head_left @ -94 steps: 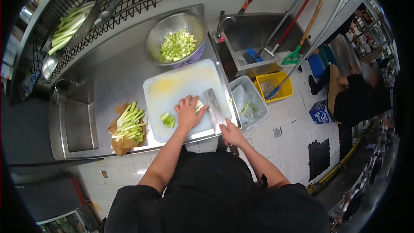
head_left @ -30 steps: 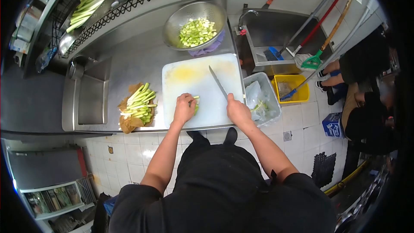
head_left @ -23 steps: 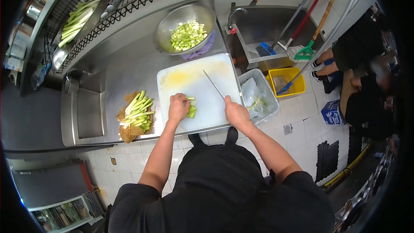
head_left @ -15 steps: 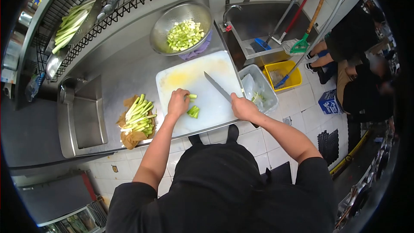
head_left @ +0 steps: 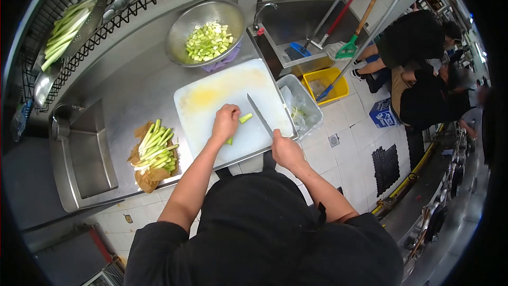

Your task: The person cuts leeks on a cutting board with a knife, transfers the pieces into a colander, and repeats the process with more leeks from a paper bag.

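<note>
On the white cutting board (head_left: pixel 201 90), my left hand (head_left: pixel 226 122) is closed with curled fingers at a short celery piece (head_left: pixel 245 118), whose end sticks out to the right. Another green bit (head_left: pixel 229 141) shows partly from under that hand. My right hand (head_left: pixel 288 151) grips a kitchen knife (head_left: pixel 259 112) by its handle, the blade pointing up and left, just right of the celery piece and apart from it. A heap of celery stalks (head_left: pixel 159 151) lies on brown paper left of the board. Chopped celery (head_left: pixel 209 41) sits in a metal colander (head_left: pixel 177 37) behind the board.
A sink basin (head_left: pixel 92 153) is at the left, another sink (head_left: pixel 296 21) at the back right. A grey bin (head_left: pixel 312 107) with a plastic bag and a yellow bucket (head_left: pixel 338 87) stand right of the counter. More stalks (head_left: pixel 66 34) are on the rack. Other people are at right.
The view has shifted, so the counter sits further left. My left hand has moved right over the board with the celery piece, now nearer the knife, and covers most of the loose green bits.
</note>
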Tool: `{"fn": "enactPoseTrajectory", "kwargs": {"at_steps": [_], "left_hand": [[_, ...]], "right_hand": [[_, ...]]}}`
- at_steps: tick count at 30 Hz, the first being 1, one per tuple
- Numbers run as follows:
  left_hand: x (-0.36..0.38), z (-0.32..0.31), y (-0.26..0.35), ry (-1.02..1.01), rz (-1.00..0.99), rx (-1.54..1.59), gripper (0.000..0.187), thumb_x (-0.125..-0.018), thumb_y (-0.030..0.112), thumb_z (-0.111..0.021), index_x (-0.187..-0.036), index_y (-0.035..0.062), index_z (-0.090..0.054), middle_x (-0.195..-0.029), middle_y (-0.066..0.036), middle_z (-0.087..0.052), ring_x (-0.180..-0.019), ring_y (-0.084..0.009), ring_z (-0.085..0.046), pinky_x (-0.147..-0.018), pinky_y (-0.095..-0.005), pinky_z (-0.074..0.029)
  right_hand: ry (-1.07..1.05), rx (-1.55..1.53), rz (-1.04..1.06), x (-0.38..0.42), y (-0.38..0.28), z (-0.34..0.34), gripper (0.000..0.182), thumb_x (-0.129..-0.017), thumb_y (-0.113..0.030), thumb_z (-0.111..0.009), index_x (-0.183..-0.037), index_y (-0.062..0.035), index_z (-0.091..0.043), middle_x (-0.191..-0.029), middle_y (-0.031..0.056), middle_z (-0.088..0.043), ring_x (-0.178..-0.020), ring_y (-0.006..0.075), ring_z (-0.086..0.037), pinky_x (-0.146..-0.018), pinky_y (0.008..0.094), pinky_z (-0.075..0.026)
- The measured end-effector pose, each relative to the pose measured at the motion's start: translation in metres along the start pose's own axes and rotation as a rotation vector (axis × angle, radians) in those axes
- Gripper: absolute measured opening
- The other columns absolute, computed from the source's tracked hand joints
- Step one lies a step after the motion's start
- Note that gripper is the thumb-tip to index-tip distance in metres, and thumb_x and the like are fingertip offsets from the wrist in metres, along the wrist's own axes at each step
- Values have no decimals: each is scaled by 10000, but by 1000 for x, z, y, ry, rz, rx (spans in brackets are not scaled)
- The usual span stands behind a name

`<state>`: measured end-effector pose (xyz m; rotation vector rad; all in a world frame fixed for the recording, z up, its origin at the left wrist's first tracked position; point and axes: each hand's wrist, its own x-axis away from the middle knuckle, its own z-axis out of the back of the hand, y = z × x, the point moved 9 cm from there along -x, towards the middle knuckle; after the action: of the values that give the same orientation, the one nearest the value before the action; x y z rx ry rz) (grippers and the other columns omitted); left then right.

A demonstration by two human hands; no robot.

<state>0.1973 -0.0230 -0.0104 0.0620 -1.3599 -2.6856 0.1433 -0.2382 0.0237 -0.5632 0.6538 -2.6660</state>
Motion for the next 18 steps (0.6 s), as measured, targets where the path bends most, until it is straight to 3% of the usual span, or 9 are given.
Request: {"fn": "enactPoseTrajectory", "kwargs": {"at_steps": [3, 5, 11, 18], "left_hand": [[3, 4, -3, -74, -13, 48, 131, -872, 76, -685, -981, 11, -720, -1018, -154, -691, -927, -337, -654, -858, -418, -522], [12, -5, 16, -149, -279, -188, 163, -857, 79, -686, -1007, 28, -723, -1051, -119, -693, -999, -327, -631, -906, -422, -491], [18, -11, 14, -122, -260, -225, 176, -850, 114, -696, -1012, 53, -731, -1059, -89, -692, -1055, -306, -606, -942, -420, -444], [10, -7, 10, -159, -282, -196, 196, -845, 65, -696, -1036, 34, -730, -1066, -106, -710, -1036, -318, -619, -904, -424, -503]], "right_hand": [[-29, 14, -10, 9, -13, 5, 180, -928, -94, -499, -1057, 28, -468, -759, 273, -680, -733, 488, -671, -660, 598, -513], [-75, 23, -27, 16, -22, 9, 182, -930, -93, -494, -1065, 26, -468, -775, 269, -685, -741, 486, -674, -667, 599, -514], [-238, 87, -98, 27, -31, -1, 195, -928, -55, -464, -1104, 27, -459, -863, 281, -697, -855, 483, -686, -744, 592, -523], [-131, 53, -26, -18, -21, -23, 199, -920, -32, -464, -1110, 28, -453, -848, 291, -693, -838, 472, -691, -742, 591, -520]]}}
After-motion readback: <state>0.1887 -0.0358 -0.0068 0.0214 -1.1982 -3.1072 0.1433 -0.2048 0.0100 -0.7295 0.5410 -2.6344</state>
